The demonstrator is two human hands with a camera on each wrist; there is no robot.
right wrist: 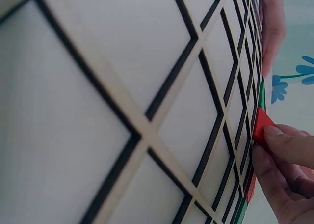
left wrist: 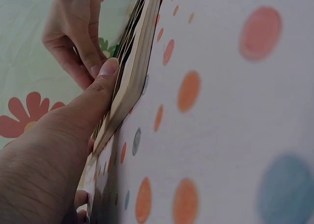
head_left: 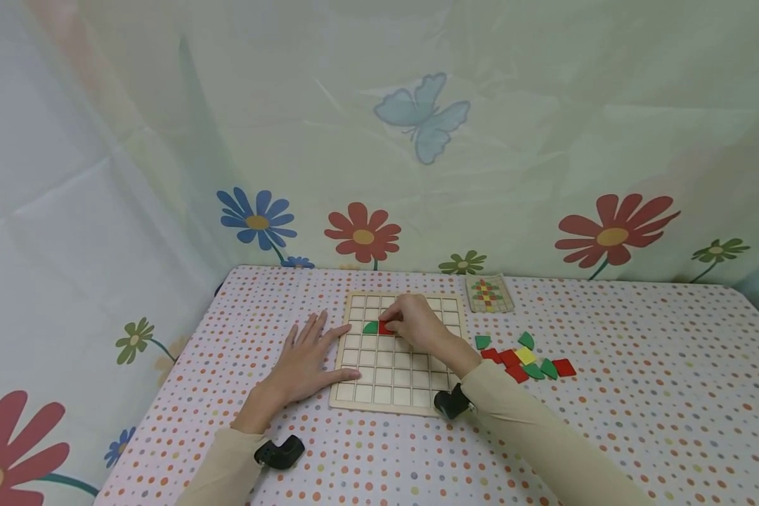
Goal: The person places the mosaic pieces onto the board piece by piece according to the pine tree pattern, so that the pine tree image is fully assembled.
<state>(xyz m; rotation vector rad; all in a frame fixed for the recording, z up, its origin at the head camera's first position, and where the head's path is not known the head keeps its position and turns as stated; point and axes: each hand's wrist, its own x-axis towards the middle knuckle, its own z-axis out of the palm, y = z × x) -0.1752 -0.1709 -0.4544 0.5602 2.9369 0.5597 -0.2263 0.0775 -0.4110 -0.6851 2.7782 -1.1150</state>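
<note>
At the grid board point(head_left: 384, 360), just right of the green tile point(head_left: 370, 328), pinching in the right hand point(head_left: 420, 327) a red tile point(head_left: 384, 329), tilted, as long as wide, roughly along the grid lines; touching the board's left edge with the left hand point(head_left: 305, 365) spread

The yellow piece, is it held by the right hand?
No, the right hand pinches a red piece, while the yellow piece lies right of the board.

On the polka-dot tablecloth point(head_left: 379, 457) I have a wooden grid board point(head_left: 383, 395) near the surface's far edge, a pattern card point(head_left: 503, 303) at that edge, and loose coloured tiles point(head_left: 526, 356) between board and right edge.
</note>
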